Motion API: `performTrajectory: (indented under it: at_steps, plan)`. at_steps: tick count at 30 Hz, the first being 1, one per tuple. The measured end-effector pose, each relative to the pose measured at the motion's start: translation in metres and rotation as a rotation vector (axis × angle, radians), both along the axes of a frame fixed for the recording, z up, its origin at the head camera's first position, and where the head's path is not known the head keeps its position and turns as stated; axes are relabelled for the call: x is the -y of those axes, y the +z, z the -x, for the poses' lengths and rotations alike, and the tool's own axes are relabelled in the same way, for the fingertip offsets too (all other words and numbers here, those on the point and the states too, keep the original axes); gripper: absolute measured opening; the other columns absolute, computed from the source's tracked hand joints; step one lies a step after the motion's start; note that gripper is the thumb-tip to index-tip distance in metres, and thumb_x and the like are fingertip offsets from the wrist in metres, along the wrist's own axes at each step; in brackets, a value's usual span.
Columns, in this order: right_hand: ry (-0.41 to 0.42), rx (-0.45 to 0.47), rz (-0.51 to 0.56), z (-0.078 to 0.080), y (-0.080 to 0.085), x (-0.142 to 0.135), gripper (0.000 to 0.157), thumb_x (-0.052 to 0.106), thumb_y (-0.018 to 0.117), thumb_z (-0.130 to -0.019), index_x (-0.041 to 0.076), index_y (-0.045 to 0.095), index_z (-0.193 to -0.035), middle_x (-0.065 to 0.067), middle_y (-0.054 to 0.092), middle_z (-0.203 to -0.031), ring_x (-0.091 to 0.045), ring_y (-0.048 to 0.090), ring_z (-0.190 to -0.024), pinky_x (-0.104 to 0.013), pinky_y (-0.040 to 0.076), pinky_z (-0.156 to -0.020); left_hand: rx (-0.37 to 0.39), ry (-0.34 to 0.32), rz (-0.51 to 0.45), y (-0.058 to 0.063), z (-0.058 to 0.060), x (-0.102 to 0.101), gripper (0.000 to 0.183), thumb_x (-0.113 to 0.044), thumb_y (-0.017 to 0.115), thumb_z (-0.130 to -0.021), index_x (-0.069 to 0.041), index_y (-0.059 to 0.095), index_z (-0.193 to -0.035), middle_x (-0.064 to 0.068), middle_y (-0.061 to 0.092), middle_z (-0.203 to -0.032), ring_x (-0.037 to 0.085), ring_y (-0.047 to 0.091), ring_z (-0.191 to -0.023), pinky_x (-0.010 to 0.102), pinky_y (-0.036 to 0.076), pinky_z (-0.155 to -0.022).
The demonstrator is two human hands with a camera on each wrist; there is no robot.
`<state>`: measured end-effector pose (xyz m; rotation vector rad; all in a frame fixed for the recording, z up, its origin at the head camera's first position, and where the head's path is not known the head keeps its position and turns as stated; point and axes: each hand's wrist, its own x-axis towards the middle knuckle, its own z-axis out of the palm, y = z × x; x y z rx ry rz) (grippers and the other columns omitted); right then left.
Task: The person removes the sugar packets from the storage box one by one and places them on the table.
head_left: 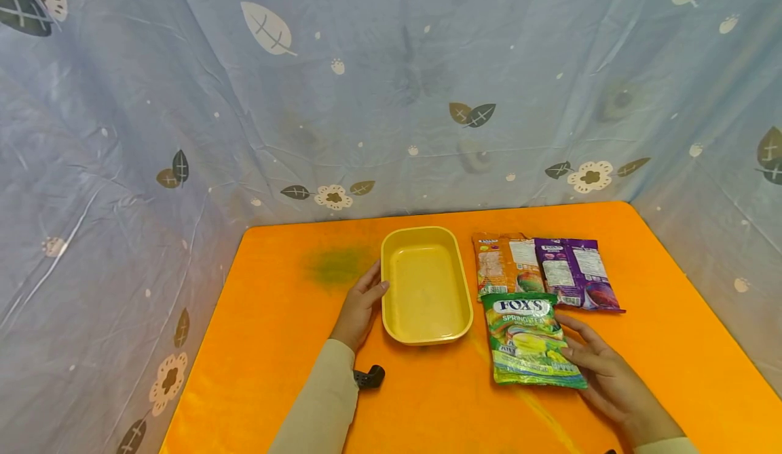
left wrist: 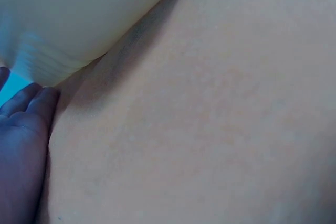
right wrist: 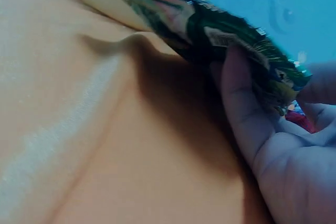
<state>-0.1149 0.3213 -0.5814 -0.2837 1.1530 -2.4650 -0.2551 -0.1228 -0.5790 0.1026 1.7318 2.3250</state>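
At the left long side of a yellow plastic tray (head_left: 425, 291), my left hand (head_left: 360, 305) holds the rim, thumb over the edge and fingers along the outer wall. In the left wrist view, its fingers (left wrist: 42, 103) lie beside the tray's pale wall (left wrist: 79, 19). My right hand (head_left: 601, 369) grips a green Fox's Spring Tea candy bag (head_left: 528, 338) by its right side. The right wrist view shows the bag (right wrist: 210, 30) tilted above the cloth, with the thumb (right wrist: 241, 93) pressed on it and the other fingers partly hidden.
Behind the green bag lie an orange candy bag (head_left: 504, 260) and a purple candy bag (head_left: 577, 274), side by side. The table has an orange cloth (head_left: 275, 345) with a crease at the front. A patterned grey-blue curtain (head_left: 379, 101) encloses the back and sides.
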Motion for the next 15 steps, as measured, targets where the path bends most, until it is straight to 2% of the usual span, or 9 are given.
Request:
performTrajectory:
  at_steps: [6,12,15]
  plan:
    - [0.004,-0.044,-0.133,0.002,0.006,-0.005,0.054,-0.001,0.024,-0.118,0.024,0.046,-0.161,-0.001,0.059,-0.149,-0.018,0.066,-0.123,-0.037,0.058,-0.102,0.007,0.005,0.005,0.001,-0.001,0.001,0.061,-0.017,0.063,-0.113,-0.019,0.041,-0.170,0.003,0.039,-0.172,0.023,0.044,-0.153,0.037,0.047,-0.116]
    - [0.070,-0.041,-0.270,0.006,0.014,-0.015,0.052,0.007,0.024,-0.120,0.030,0.055,-0.155,0.003,0.061,-0.145,-0.020,0.067,-0.123,-0.042,0.060,-0.100,0.005,0.006,0.003,0.002,-0.002,0.001,0.062,-0.019,0.065,-0.112,-0.020,0.042,-0.170,0.003,0.041,-0.171,0.022,0.045,-0.152,0.035,0.047,-0.115]
    - [0.063,-0.036,-0.399,0.007,0.020,-0.019,0.049,0.010,0.028,-0.120,0.032,0.057,-0.152,0.005,0.063,-0.143,-0.020,0.068,-0.124,-0.041,0.060,-0.100,0.006,0.007,0.001,0.002,-0.002,0.001,0.061,-0.019,0.065,-0.112,-0.020,0.043,-0.170,0.002,0.041,-0.171,0.021,0.044,-0.152,0.035,0.047,-0.115]
